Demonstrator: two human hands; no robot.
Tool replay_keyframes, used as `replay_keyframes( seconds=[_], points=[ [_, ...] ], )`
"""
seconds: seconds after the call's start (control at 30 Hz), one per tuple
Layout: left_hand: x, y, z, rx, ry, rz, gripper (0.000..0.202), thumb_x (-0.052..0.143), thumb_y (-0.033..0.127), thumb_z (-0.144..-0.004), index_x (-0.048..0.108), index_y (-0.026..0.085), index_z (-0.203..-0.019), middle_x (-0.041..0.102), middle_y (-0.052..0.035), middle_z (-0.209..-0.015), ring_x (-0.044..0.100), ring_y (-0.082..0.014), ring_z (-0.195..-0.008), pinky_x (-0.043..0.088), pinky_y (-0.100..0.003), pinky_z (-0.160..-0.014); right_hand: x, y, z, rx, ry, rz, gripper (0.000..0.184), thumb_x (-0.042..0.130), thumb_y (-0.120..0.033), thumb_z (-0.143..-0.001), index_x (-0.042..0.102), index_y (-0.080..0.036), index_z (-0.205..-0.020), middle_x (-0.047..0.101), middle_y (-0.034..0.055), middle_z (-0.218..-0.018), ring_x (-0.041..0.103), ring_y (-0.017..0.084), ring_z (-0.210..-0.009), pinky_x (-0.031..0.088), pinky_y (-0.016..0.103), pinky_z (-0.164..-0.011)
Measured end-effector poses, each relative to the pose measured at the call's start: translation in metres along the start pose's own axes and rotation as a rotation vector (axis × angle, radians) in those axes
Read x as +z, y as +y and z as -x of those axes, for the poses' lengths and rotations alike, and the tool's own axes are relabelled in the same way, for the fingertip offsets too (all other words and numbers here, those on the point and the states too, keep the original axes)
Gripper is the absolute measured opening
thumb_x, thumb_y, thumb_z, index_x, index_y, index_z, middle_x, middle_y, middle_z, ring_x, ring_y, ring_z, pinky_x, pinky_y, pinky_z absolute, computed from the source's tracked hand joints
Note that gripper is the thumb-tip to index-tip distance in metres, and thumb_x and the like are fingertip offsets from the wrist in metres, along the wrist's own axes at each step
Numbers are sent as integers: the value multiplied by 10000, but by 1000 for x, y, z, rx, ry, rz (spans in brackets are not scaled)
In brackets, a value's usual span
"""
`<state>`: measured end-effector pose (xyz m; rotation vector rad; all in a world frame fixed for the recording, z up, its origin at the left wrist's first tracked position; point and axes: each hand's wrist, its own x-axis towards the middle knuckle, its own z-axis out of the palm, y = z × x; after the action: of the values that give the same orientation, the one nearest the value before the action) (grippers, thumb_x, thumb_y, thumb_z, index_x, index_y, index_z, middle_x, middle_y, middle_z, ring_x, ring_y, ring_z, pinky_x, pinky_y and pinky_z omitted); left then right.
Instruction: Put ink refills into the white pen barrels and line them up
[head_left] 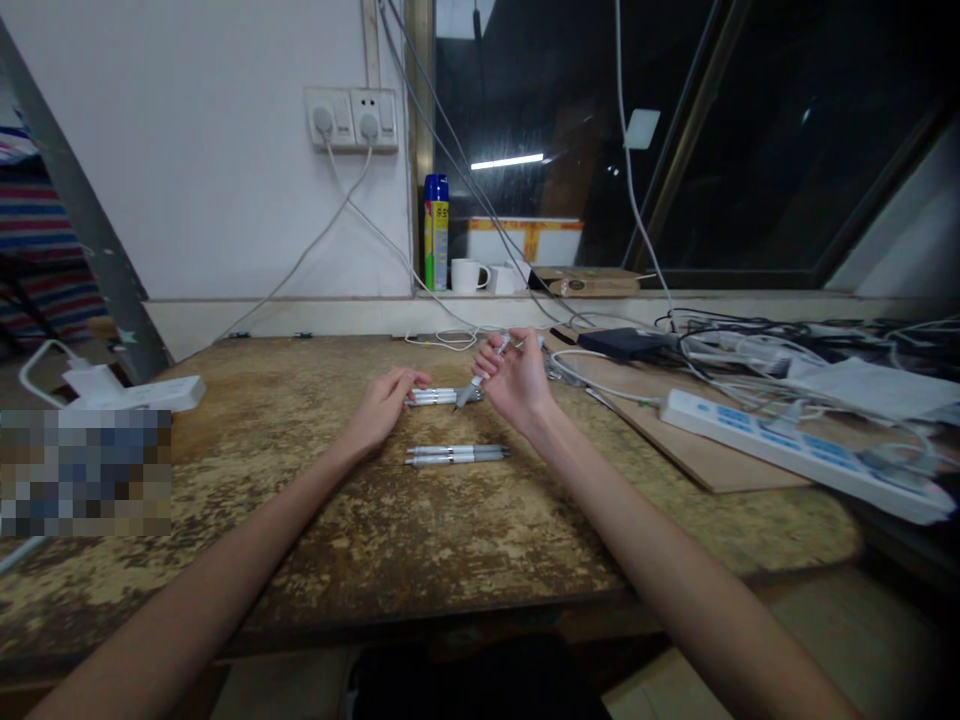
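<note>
My right hand (514, 378) is closed round a white pen (475, 384), held slanted with its tip pointing down toward the worn wooden table (420, 540). My left hand (386, 402) rests on the table with its fingers curled over the left end of a small bundle of white pens (442, 397). Two more white pens (457, 454) lie side by side just in front of both hands.
A white power strip (795, 450) with tangled cables (750, 345) lies on a board at the right. Another power strip (154, 393) sits at the left. A spray can (436, 232) and white mugs (468, 275) stand on the window ledge. Wall sockets (352, 119) are above.
</note>
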<state>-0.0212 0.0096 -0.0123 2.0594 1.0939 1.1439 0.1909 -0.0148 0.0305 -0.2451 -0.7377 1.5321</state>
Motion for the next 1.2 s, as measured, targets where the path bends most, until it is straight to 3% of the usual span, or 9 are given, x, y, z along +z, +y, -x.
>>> replay_keyframes(
  seconds=[0.57,0.93,1.2],
  points=[
    [-4,-9,-2,27,-3,-104,474,345,453,-1015,735,186,-1054,719,-59,-995,617,-211,-918,478,-301,-776,2,-6,4,-42,-14,-6,283,439,-441,-961,504,-222,-795,278,-60,-585,296,122,-501,363,223,-509],
    [-4,-7,-2,45,-14,-116,477,341,439,-1016,743,186,-1049,731,-56,-1005,627,-215,-924,485,-312,-815,2,-6,3,-39,-36,3,238,399,-355,-952,513,-218,-795,258,-61,-572,259,127,-497,328,218,-485],
    [-4,-5,-1,33,-13,-104,466,355,439,-1014,741,180,-1046,727,-49,-998,625,-211,-914,484,-311,-834,2,-7,4,-34,-41,7,267,432,-421,-954,533,-215,-816,270,-61,-582,269,126,-506,347,223,-500]
  ],
)
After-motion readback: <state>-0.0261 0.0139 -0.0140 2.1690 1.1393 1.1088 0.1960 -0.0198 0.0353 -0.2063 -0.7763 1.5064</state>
